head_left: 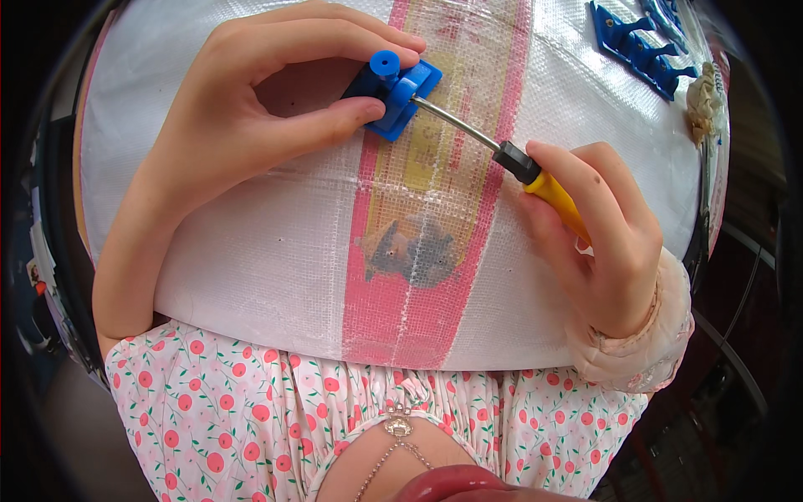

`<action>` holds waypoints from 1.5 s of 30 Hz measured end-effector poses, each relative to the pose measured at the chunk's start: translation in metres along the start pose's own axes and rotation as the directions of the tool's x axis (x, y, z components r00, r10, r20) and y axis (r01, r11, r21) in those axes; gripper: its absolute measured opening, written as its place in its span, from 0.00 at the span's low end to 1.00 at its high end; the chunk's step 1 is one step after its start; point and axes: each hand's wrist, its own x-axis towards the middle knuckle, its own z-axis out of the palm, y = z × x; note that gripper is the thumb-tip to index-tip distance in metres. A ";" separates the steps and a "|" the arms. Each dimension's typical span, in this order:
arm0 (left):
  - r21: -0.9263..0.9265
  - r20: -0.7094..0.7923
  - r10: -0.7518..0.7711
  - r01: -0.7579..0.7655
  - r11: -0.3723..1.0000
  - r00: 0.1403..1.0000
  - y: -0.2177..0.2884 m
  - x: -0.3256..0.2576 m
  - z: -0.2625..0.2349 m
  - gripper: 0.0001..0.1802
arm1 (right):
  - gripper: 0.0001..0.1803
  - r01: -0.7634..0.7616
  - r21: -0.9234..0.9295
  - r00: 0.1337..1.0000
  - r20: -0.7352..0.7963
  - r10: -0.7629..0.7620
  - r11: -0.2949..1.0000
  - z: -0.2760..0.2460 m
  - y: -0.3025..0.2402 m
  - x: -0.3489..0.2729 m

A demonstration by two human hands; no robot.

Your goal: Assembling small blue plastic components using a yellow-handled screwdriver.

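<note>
Two hands share the work: the left hand [242, 109] pinches a blue plastic part [395, 90] at upper centre on the counter [251, 251], and the right hand [598, 238] wraps the screwdriver [502, 155]. The tip could slip toward the thumb.

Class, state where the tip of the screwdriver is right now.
In the head view, the screwdriver tip meets the blue plastic part near top centre, held by the left hand; the right hand grips its yellow handle.
</note>
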 end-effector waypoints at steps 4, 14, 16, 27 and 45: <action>0.012 0.004 0.001 -0.001 1.000 1.000 0.005 0.002 -0.001 0.18 | 0.20 0.021 -0.116 0.998 -0.055 -0.028 0.993 0.005 -0.003 -0.002; 0.001 0.035 -0.029 0.029 1.000 0.999 0.005 0.003 -0.001 0.17 | 0.22 0.126 -0.232 0.986 -0.076 -0.147 0.965 0.013 -0.007 -0.005; -0.068 0.033 -0.060 0.062 0.996 0.998 0.005 0.003 -0.001 0.17 | 0.21 0.115 -0.204 0.989 -0.065 -0.131 0.972 0.010 -0.008 -0.003; -0.160 0.002 -0.208 0.205 0.966 0.978 0.014 0.000 0.003 0.19 | 0.20 0.090 -0.104 0.993 -0.067 -0.098 0.990 0.009 -0.010 0.001; -0.172 -0.009 -0.178 0.174 0.970 0.984 0.015 0.000 -0.001 0.18 | 0.16 0.055 0.000 0.998 -0.019 -0.055 0.998 -0.006 -0.008 0.017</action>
